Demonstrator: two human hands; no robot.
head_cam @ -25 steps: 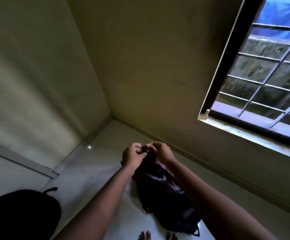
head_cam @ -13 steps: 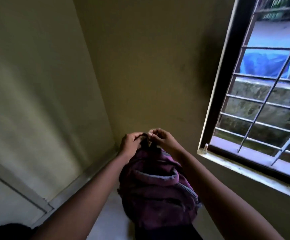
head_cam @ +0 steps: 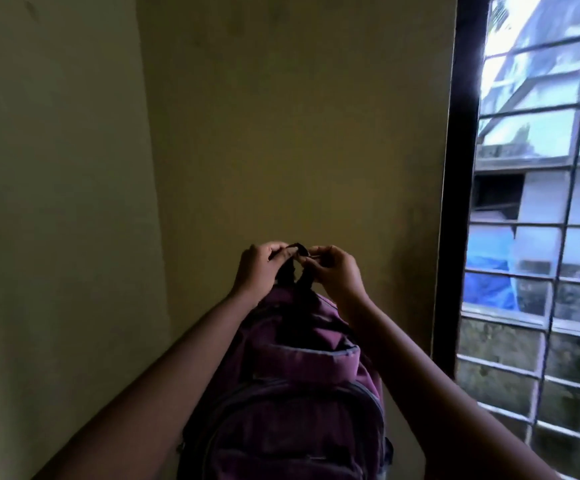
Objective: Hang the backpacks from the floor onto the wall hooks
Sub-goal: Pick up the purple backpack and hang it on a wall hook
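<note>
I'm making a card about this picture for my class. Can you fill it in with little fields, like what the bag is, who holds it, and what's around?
bag: purple backpack, lifted up in front of the wall
held by: left hand and right hand, both pinching the dark top loop
wall: plain yellowish wall straight ahead
hook: none visible in this view
window: barred window on the right, daylight outside
floor: not in view
hung yet: no, the hands are carrying the bag
</note>
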